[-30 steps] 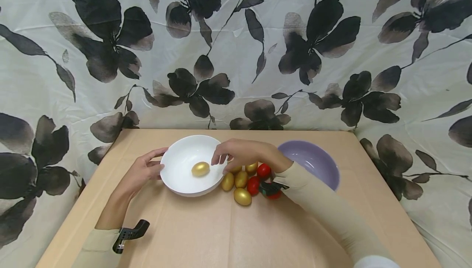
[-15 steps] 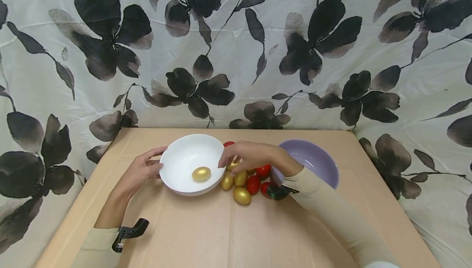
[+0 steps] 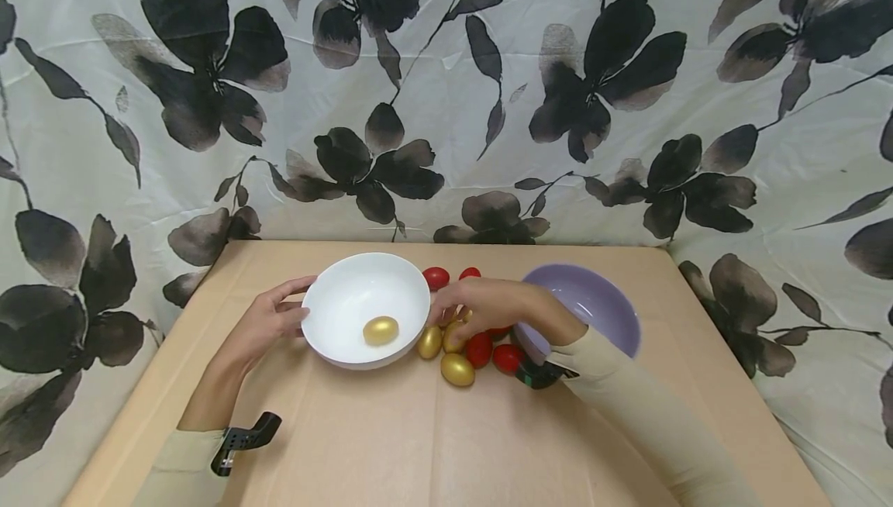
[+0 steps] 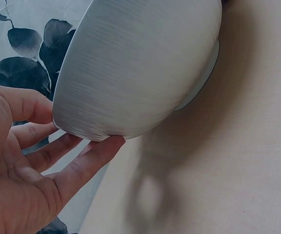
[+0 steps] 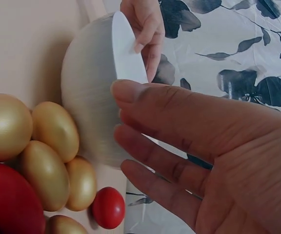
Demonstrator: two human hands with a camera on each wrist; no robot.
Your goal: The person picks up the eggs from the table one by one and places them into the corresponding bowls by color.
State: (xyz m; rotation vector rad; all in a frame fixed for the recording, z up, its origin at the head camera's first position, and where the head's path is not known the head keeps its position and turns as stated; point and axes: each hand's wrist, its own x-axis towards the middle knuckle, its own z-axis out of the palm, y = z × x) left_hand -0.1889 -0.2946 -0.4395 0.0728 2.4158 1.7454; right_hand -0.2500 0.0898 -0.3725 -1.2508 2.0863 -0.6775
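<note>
A white bowl (image 3: 349, 282) holds one gold egg (image 3: 380, 330). At its left rim, the left hand (image 3: 274, 316) grips the bowl with its fingertips; the left wrist view shows them against the bowl's outer wall (image 4: 130, 73). To the right of the bowl, the right hand (image 3: 488, 307) hovers over a cluster of gold eggs (image 3: 457, 370) and red eggs (image 3: 478, 350). In the right wrist view its thumb and fingers (image 5: 162, 178) are loosely spread with nothing between them. The hand covers part of the cluster in the head view.
A purple bowl (image 3: 593, 301) stands behind the right forearm, its inside partly hidden. Two red eggs lie near the back of the cluster. The wooden table (image 3: 363, 445) ends at the back against a floral cloth (image 3: 488, 104). Each wrist wears a black strap.
The right hand has drawn away rightward from the white bowl's right edge, over the eggs, uncovering red eggs behind it. The left hand and the bowl have stayed in place.
</note>
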